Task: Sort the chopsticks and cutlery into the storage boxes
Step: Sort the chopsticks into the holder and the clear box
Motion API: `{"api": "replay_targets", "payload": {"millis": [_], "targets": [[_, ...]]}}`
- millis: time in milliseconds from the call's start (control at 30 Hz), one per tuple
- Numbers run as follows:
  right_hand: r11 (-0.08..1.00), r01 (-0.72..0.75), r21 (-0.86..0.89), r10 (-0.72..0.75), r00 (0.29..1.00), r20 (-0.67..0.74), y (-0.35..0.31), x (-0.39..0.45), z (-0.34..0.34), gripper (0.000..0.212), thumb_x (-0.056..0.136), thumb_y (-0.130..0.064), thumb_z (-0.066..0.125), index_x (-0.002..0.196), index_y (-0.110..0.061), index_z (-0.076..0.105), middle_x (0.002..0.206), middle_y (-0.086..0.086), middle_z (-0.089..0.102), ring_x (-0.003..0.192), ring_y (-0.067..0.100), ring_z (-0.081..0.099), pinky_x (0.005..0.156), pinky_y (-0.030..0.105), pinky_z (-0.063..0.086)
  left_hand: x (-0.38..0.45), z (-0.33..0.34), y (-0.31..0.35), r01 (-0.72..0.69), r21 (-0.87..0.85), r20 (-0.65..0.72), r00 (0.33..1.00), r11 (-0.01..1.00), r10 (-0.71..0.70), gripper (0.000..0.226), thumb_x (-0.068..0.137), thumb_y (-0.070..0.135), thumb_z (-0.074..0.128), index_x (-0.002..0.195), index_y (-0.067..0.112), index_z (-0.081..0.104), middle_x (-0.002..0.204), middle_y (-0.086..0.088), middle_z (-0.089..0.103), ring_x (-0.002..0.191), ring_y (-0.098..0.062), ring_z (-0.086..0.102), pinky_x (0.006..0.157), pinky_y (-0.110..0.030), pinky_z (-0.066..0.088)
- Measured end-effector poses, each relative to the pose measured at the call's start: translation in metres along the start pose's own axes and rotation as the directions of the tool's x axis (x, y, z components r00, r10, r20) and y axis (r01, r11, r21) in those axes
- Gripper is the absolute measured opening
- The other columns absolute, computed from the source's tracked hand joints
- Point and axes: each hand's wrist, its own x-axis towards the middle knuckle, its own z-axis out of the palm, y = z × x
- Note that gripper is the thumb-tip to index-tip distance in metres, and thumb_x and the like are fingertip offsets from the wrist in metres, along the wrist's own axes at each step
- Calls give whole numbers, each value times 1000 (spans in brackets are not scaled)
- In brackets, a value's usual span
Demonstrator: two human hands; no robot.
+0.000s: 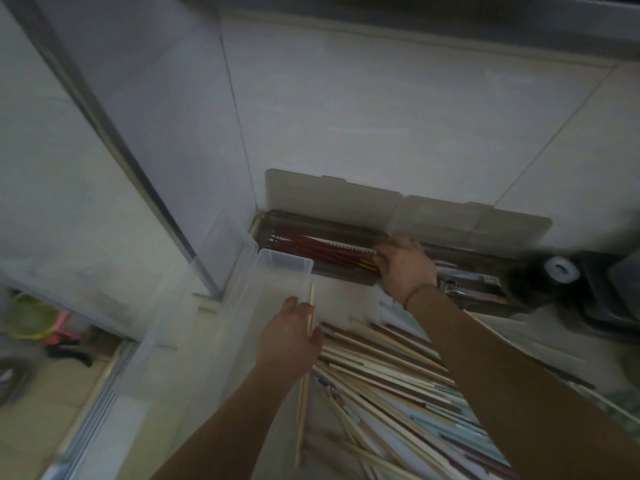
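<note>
Your left hand (pixel 289 336), low and centre in the frame, pinches a single pale chopstick (pixel 305 344) between thumb and fingers; its long axis runs nearly straight up and down the picture, one tip poking above your knuckles toward the wall, the other end trailing down past your wrist. Just left of that hand lies a clear plastic box (pixel 277 268), long and narrow, its long axis also running up the frame, with its clear lid (pixel 228 237) standing open on its left side. Your right hand (pixel 407 266) reaches to the centre right, fingers curled over the right end of a bundle of red chopsticks (pixel 322 249), which lie almost level across the frame inside a dark storage box (pixel 318 226); whether you grip them or only rest on them I cannot tell through the blur. That box's lid (pixel 332 195) leans open against the tiled wall (pixel 381 109). A second dark box (pixel 485 289) sits beside it to the right, behind your wrist, with metal items inside, too blurred to name. Between your forearms, at lower right, a loose heap of chopsticks (pixel 398 382) fans out on the counter, mostly slanting from upper left to lower right.
</note>
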Motion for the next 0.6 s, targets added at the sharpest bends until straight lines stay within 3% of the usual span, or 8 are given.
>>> {"api": "replay_targets", "payload": {"millis": [200, 300, 400, 600], "targets": [[991, -20, -132, 27, 999, 45, 9, 9, 2, 25, 95, -33, 50, 112, -26, 68, 124, 2, 55, 115, 27, 47, 84, 37, 50, 0, 2, -1, 9, -27, -2, 1000, 1000, -9, 37, 85, 43, 57, 116, 23, 58, 121, 1, 49, 98, -22, 62, 82, -34, 53], [987, -9, -160, 6, 1000, -18, 19, 10, -5, 22, 95, -32, 51, 107, -26, 68, 118, 1, 59, 110, 26, 50, 79, 35, 48, 0, 3, -2, -3, -31, -6, 1000, 1000, 2, 37, 84, 43, 57, 115, 23, 58, 120, 2, 49, 95, -22, 62, 80, -34, 53], [993, -58, -101, 48, 994, -99, 27, 12, -9, 19, 95, -28, 51, 102, -23, 68, 108, 4, 60, 102, 28, 53, 74, 34, 46, 0, 3, -2, -3, -32, -4, 1000, 999, 3, 36, 84, 43, 57, 114, 22, 58, 120, 1, 48, 94, -24, 62, 80, -36, 54], [999, -39, -17, 39, 999, -24, 2, 26, 3, 21, 96, -30, 51, 106, -26, 69, 108, 5, 62, 105, 29, 52, 78, 32, 43, 1, 2, -1, 7, -29, 5, 1000, 1000, -7, 36, 86, 43, 57, 116, 23, 57, 124, 1, 48, 97, -23, 62, 82, -36, 54]]}}
